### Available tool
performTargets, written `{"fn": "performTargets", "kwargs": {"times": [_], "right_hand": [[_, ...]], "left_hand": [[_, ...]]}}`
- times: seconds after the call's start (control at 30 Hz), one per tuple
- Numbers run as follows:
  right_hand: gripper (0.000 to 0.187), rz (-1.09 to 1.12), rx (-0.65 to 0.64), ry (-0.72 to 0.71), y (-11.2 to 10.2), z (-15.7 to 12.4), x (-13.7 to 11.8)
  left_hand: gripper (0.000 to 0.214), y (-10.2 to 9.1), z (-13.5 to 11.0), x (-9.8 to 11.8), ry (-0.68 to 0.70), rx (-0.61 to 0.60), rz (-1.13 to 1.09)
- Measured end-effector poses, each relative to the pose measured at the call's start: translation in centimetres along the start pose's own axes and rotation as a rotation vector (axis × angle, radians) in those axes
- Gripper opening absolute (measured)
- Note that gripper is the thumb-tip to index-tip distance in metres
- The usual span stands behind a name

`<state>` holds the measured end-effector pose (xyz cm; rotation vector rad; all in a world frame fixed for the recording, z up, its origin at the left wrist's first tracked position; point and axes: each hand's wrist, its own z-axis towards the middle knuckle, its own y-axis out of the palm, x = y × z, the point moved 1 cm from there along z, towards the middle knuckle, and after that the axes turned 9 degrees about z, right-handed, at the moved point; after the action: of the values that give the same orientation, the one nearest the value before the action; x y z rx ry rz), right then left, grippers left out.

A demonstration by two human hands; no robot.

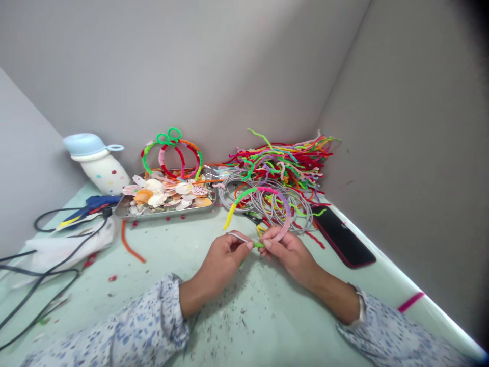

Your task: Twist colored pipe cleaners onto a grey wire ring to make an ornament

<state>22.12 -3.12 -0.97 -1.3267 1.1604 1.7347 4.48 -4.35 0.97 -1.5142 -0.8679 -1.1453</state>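
Between my hands is a wire hoop (pixel 287 209) partly wrapped in yellow, green, pink and purple pipe cleaner, its arc standing up from my fingers. My left hand (pixel 219 262) is closed in a pinch at the bare grey wire (pixel 239 236) on the hoop's lower side. A short green pipe cleaner (pixel 259 244) lies on the wire between my fingertips. My right hand (pixel 292 255) is closed too, pinching the hoop where the green piece meets the pale purple wrapping. The fingers partly hide both grips.
Behind are a metal tray (pixel 168 216) of seashells, wrapped hoops (pixel 198 158), coils of grey wire (pixel 301 204) and a pile of pipe cleaners (pixel 282 160). A phone (pixel 344 237) lies right. Left are a bottle (pixel 103 168), a plastic bag (pixel 95 237) and black cables (pixel 42 275).
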Motion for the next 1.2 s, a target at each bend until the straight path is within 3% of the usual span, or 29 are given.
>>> {"fn": "performTargets", "kwargs": {"times": [0.57, 0.83, 1.2], "right_hand": [[0.02, -0.244, -0.033, -0.098, 0.26, -0.28, -0.26], [0.017, -0.185, -0.048, -0.082, 0.18, -0.24, 0.01], [0.02, -0.226, -0.064, -0.098, 0.29, -0.26, -0.22]], "left_hand": [[0.018, 0.31, 0.11, -0.15, -0.16, -0.003, -0.066], [0.01, 0.21, 0.35, -0.14, -0.185, -0.094, -0.151], [0.014, 0.08, 0.35, 0.14, -0.214, -0.108, -0.134]]}}
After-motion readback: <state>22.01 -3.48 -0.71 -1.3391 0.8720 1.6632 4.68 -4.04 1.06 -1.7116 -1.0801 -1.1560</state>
